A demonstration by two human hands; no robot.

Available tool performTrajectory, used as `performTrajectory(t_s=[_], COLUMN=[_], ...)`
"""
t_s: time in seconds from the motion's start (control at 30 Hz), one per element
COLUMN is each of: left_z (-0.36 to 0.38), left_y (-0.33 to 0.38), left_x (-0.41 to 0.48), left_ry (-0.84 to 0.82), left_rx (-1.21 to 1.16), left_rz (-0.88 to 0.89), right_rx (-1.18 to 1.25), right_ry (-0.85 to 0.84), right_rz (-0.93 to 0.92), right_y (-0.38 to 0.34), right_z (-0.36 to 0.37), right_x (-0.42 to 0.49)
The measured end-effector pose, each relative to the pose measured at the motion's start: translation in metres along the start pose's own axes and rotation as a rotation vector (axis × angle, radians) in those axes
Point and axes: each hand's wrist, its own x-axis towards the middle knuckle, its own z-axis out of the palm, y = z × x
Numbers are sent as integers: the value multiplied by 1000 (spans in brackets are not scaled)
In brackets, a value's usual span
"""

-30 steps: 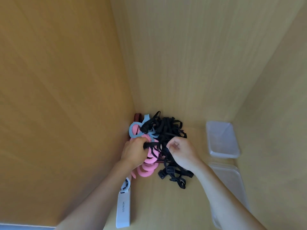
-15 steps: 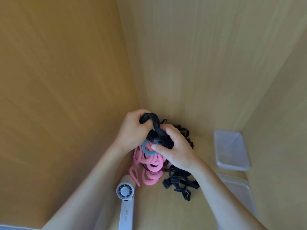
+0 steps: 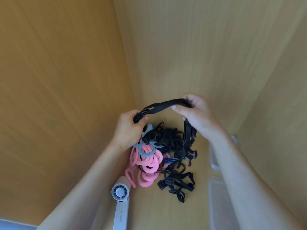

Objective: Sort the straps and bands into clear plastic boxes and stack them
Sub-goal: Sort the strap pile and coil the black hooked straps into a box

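Note:
A black strap (image 3: 163, 107) is stretched above the pile between my two hands. My left hand (image 3: 129, 128) grips its bunched left end. My right hand (image 3: 196, 113) grips its right end, and more black strap hangs down from that hand. Below lies a tangle of black straps (image 3: 172, 143) with buckles, several pink bands (image 3: 147, 165) and a blue-grey band (image 3: 146, 150). Two clear plastic boxes sit on the right: the far box (image 3: 214, 160) is mostly hidden behind my right forearm, the near box (image 3: 221, 205) is partly hidden.
All of this lies on the wooden floor of a cabinet, with wooden walls close on the left, back and right. A white handheld fan (image 3: 120, 208) lies at the front left beside the pink bands.
Both hands have risen from the pile and moved apart, pulling a black strap up and stretching it between them. The camera view has shifted closer.

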Motion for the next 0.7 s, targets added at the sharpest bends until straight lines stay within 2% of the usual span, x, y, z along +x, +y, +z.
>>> performTrajectory(t_s=[0.2, 0.33, 0.57, 0.7], left_z=[10, 30, 68, 76], left_y=[5, 11, 17, 8], left_x=[-3, -14, -34, -46], left_ry=[-89, -314, -494, -486], left_rx=[-264, -431, -423, -364], left_rz=[-109, -155, -163, -113], right_rx=[-18, 266, 483, 668], right_ry=[-21, 30, 64, 26], right_rz=[-71, 54, 192, 256], right_y=[-36, -39, -50, -51], right_z=[-17, -15, -8, -6], right_x=[11, 9, 3, -4])
